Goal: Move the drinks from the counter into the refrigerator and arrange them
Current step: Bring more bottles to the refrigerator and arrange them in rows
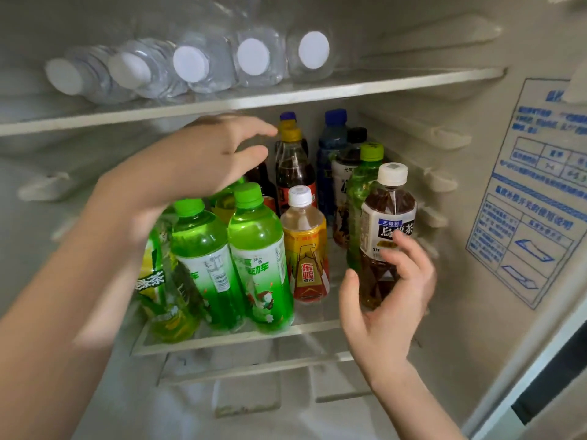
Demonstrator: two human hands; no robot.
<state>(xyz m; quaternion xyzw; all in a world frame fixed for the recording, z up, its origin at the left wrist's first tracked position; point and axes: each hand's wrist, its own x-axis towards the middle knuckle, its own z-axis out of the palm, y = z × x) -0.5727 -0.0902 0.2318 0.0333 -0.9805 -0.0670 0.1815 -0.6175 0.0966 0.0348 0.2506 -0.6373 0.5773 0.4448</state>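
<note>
While the left hand [190, 163] hovers over the green bottles [254, 258], fingers loosely spread and holding nothing, the right hand [387, 296] is at the tea bottle [389, 214], thumb clear of it and fingers across its label; whether they touch it I cannot tell. That bottle stands upright at the front right of the middle shelf [238, 339], near a yellow bottle [305, 249]. On the shelf above, water bottles [197, 68] lie on their sides.
</note>
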